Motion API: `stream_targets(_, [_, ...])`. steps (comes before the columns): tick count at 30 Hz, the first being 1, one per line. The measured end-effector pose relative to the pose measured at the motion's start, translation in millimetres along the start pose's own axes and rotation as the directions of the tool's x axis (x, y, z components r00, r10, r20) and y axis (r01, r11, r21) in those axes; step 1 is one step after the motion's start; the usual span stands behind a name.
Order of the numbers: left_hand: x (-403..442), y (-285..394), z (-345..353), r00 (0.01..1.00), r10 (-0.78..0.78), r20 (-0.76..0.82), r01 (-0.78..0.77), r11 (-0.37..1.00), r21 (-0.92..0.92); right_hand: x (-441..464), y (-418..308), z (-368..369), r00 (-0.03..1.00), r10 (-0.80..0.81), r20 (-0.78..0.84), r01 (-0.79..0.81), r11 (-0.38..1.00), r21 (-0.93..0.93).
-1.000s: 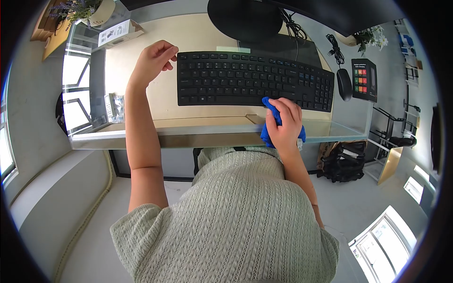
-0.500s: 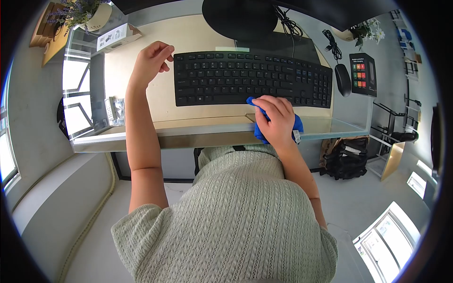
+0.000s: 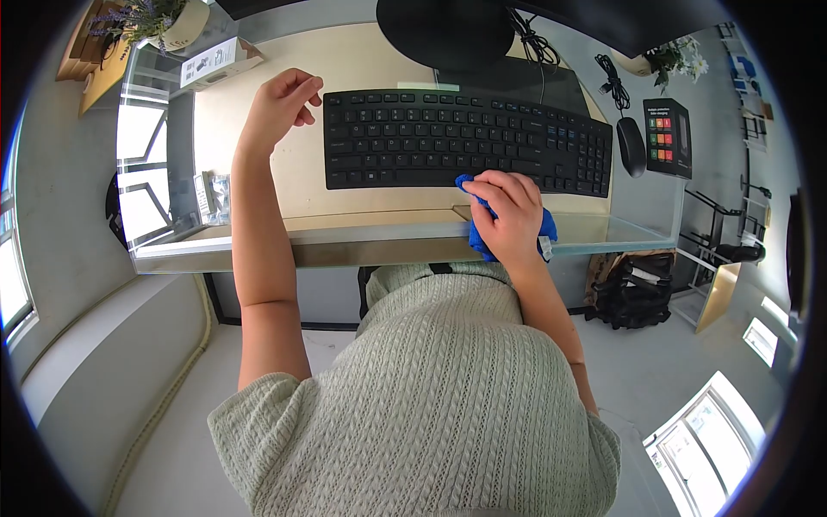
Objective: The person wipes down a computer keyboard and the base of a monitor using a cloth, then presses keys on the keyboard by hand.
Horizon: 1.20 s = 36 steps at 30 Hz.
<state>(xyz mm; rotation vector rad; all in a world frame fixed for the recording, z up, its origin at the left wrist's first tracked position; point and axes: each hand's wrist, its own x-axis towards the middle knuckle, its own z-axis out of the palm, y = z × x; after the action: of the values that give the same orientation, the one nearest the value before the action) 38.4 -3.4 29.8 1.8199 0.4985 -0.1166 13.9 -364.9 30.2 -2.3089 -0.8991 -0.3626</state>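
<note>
My right hand (image 3: 514, 215) grips a bunched blue cloth (image 3: 549, 226) by the front edge of a black keyboard (image 3: 431, 142). One end of the cloth pokes out past the fingertips near the space bar, and a white tag hangs from its other side. Just off the keyboard's upper left corner is my left hand (image 3: 282, 108). Its fingers are loosely curled and apart, with nothing seen in them; whether the fingertips touch the keyboard's edge I cannot tell.
A black monitor stand (image 3: 444, 34) and a coiled cable (image 3: 536, 43) are behind the keyboard. To the right lie a black mouse (image 3: 631, 148) and a dark box (image 3: 668, 138). A white box (image 3: 215, 65) and a small plastic packet (image 3: 217, 196) are on the left.
The whole view has shifted slightly, moving the desk a little right and up. Both hands keep nearly the same places beside the keyboard, with the cloth still in my right hand.
</note>
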Motion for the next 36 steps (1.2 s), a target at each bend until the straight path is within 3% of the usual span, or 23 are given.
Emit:
stream_targets(29, [-10,7,5,0.997,0.062,0.043,-0.068,0.988,0.137,4,0,-1,1.0,-0.012,-0.012,0.013,0.999,0.038])
stream_targets(36, [-12,2,1,0.972,0.182,0.146,-0.212,0.951,0.225,4,-1,-1,1.0,-0.007,-0.022,0.008,0.999,0.037])
